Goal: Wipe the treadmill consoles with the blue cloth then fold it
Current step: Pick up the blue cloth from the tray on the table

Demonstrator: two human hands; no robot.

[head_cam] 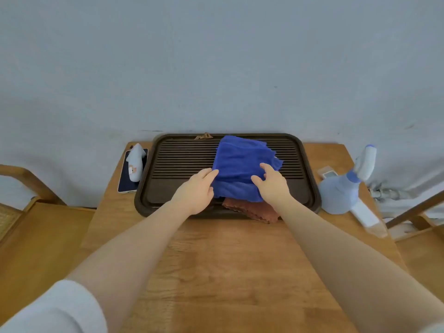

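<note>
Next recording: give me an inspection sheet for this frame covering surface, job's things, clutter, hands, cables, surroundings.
Surface: wooden table carrying a dark slatted tray.
Job's things: blue cloth bunched on the tray, partly over a brown cloth. No treadmill console seen.
Clutter: phone at left with a pale object on it; spray bottle at right.
Hands: left hand touches the blue cloth's left edge; right hand holds its near right part.
Cables: nothing seen.
Surroundings: grey wall; wooden chair at left.

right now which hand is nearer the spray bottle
Right. The right hand rests on the blue cloth, with the spray bottle off to its right; the left hand sits farther away across the cloth.
</note>
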